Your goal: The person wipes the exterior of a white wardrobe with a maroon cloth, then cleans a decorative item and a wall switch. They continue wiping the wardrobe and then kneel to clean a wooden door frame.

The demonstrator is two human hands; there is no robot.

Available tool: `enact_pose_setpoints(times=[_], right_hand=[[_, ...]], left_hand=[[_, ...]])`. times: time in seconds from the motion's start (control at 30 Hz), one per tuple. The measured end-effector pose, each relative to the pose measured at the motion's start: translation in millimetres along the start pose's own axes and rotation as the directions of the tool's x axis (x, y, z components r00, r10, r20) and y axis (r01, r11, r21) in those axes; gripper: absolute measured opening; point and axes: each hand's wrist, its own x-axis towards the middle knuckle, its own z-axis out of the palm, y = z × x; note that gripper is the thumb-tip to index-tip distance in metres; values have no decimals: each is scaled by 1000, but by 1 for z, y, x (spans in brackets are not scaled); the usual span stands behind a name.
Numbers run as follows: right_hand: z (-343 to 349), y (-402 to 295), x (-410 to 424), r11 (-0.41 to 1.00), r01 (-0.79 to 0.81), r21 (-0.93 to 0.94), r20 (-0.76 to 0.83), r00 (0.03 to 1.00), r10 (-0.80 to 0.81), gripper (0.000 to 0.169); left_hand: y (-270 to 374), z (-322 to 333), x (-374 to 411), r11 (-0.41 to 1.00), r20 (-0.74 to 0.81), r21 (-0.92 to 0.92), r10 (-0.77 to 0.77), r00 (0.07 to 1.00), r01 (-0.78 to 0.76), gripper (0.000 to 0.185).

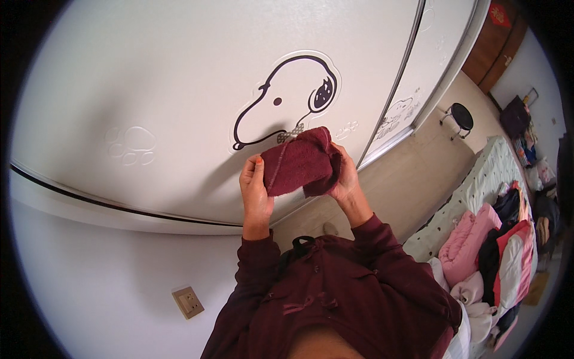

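Note:
A dark red terry cloth (296, 164), folded over on itself, hangs between my two hands. My left hand (256, 184) pinches its left edge, thumb on top. At the right end, my right hand (346, 172) grips the bunched folds, and its fingers are partly hidden behind the cloth. Just beyond the cloth stands a white sliding wardrobe door (179, 89) with a raised cartoon dog's head (291, 98) in black outline. Part of the dog's dotted bow tie is covered by the cloth.
A bed (475, 179) on the right bears a folded pink quilt (468, 244) and heaped clothes (511, 260). Farther off are a black round stool (462, 116) and a brown door (489, 49). A wall socket (188, 303) sits at lower left. A metal door edge (397, 74) runs up the wardrobe.

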Motion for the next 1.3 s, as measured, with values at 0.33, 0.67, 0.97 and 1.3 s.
enact_pose_setpoints(times=[0.33,0.67,0.97,1.3], right_hand=[[73,40,52,-14,649,-761,558,643,-525,24],[76,48,127,-586,568,-577,801,533,-273,62],[45,-28,146,-576,322,-751,658,290,-695,67],[74,82,131,-768,378,-517,825,462,-327,52]], left_hand=[[-3,-4,-20,968,-101,245,-39,994,62,16],[-7,-31,-26,956,-219,272,-46,975,107,12],[-21,-42,-25,955,-257,258,-80,963,148,12],[-7,-61,-40,961,-325,217,-97,941,174,12]])
